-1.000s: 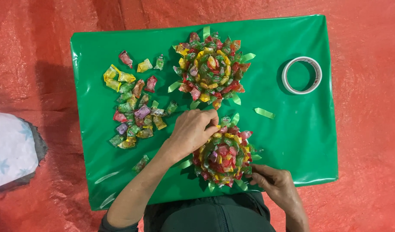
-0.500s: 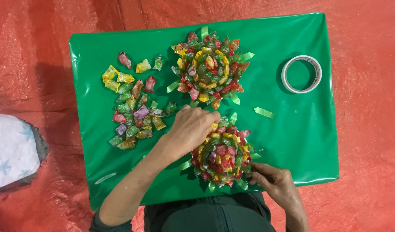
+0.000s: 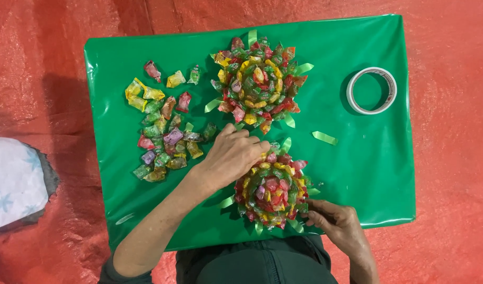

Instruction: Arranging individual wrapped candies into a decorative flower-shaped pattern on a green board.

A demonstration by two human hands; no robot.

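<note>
A: Looking at the hands first, what was the grip of each one?

B: The left hand (image 3: 232, 156) lay with curled fingers on the upper left edge of the near candy rosette (image 3: 273, 190), pressing there. If it pinched one candy under the fingertips, I could not tell. The right hand (image 3: 337, 223) touched the lower right edge of the same rosette with its fingertips; whether its grip was closed on something I could not tell either.

A: Where was that rosette?

B: It sat on the green sheet (image 3: 357, 168) that covered the counter, near the front edge, just before the person's body. It was round, made of wrapped candies in red, yellow and green, with short green ribbon ends around it.

A: And around it?

B: A second, larger candy rosette (image 3: 260, 84) lay behind it, close but apart. A loose pile of wrapped candies (image 3: 162, 142) was to the left of the left hand. A roll of tape (image 3: 371, 90) lay flat at the far right, and one small green ribbon strip (image 3: 324, 138) lay between. Red sheeting (image 3: 451, 158) surrounded everything.
</note>
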